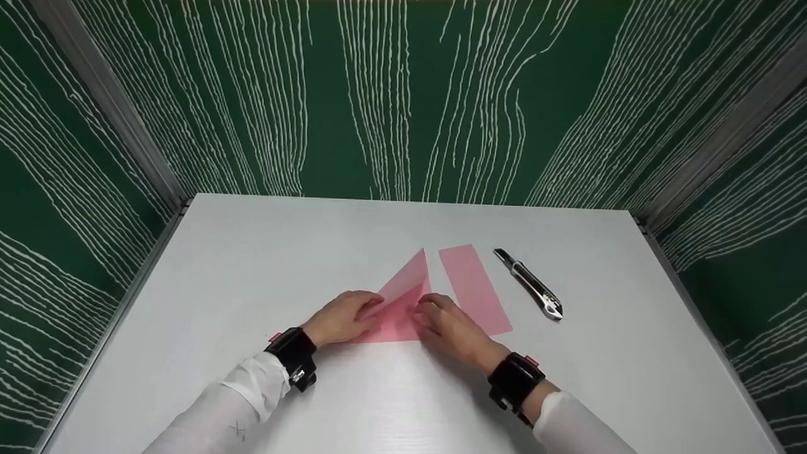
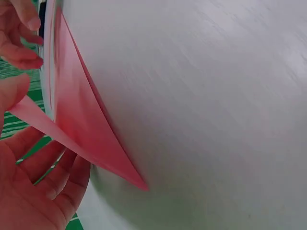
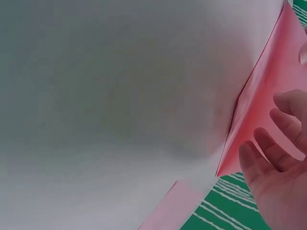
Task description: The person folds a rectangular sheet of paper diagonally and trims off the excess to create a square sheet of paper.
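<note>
A pink sheet of paper (image 1: 398,323), folded along a diagonal with one flap raised, lies between both hands on the white table. My left hand (image 1: 338,317) holds the raised flap at its left side. In the left wrist view the left thumb (image 2: 14,91) is at the flap's edge and the other fingers are behind it. My right hand (image 1: 452,328) is at the sheet's right side. Its slightly bent fingers (image 3: 268,148) are over the pink surface, with nothing pinched between them in the right wrist view.
To the right of the sheet lies a separate pink paper strip (image 1: 476,290). Beyond it rests a utility knife (image 1: 533,287) with a black and silver body. Green walls with white lines (image 1: 435,101) enclose the white table (image 1: 284,239) at the back and sides.
</note>
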Motion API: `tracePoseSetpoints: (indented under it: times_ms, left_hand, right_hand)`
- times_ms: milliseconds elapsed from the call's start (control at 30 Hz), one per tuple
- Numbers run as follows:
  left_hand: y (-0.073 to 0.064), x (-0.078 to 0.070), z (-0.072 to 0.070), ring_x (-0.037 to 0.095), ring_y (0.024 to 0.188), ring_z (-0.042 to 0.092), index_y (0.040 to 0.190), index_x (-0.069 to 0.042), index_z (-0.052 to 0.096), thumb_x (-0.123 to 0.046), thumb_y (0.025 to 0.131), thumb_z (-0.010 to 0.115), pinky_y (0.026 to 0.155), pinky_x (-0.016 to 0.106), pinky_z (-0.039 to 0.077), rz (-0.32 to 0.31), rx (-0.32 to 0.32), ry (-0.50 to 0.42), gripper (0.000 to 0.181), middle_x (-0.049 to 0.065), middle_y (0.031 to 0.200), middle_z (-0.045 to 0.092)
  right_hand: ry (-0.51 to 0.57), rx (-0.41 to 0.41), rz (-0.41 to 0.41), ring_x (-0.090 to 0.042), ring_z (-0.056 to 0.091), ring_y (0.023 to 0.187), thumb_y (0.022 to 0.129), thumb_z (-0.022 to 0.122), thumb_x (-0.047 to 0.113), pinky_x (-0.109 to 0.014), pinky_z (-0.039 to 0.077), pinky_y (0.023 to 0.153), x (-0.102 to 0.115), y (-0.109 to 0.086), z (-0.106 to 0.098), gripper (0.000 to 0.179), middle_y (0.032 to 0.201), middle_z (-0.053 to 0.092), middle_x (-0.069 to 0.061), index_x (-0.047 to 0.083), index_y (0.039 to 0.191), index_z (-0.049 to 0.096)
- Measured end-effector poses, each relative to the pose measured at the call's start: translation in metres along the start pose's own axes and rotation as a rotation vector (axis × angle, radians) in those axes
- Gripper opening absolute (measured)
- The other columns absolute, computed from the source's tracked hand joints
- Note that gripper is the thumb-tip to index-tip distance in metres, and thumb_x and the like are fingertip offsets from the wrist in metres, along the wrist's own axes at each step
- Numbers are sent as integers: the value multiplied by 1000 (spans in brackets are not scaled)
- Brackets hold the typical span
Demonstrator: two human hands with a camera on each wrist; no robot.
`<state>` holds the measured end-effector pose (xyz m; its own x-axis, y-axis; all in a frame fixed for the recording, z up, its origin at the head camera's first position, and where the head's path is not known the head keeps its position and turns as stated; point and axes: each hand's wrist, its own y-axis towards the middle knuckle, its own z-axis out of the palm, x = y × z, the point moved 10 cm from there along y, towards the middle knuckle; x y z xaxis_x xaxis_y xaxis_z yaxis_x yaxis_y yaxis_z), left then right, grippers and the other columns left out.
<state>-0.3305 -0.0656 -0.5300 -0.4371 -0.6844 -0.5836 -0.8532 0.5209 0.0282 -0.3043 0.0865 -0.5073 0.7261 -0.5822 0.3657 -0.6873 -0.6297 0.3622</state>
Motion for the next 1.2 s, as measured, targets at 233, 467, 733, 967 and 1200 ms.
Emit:
tracePoseSetpoints:
  times_ms: [233,467,733,967,1200]
  left_hand:
    - [1,6,-1,33,128,59,135,-3,59,-21,104,52,111,48,44,-45,-29,-26,37,16,132,66]
    - [-2,15,-19,32,124,60,134,1,54,-16,103,55,106,47,49,-121,-176,-59,36,19,127,65]
    - [-5,24,-36,38,140,45,159,-4,17,-5,95,64,111,49,44,-182,-326,-52,80,24,155,37]
    - [-5,17,-42,41,148,30,161,-11,14,11,86,65,105,54,47,-136,-413,213,94,21,166,8]
    - [0,5,-14,43,153,17,148,0,44,12,90,56,123,55,24,-22,-202,443,60,23,164,21]
  right_hand:
    - [-145,52,-77,-35,59,121,92,72,11,-43,54,101,13,6,18,37,128,59,-24,-1,127,64]
    - [-149,170,-8,-40,53,130,99,62,13,-48,48,106,4,0,28,39,138,55,-27,2,136,60]
    - [-149,141,-49,-39,57,124,97,63,10,-47,51,103,6,0,24,37,129,60,-26,-2,132,60]
    - [-180,165,-63,-35,59,115,96,65,12,-44,54,98,8,7,25,37,121,61,-22,-2,129,60]
    - [-246,219,-14,-33,57,113,95,68,22,-44,54,97,4,13,28,42,120,59,-20,-1,129,59]
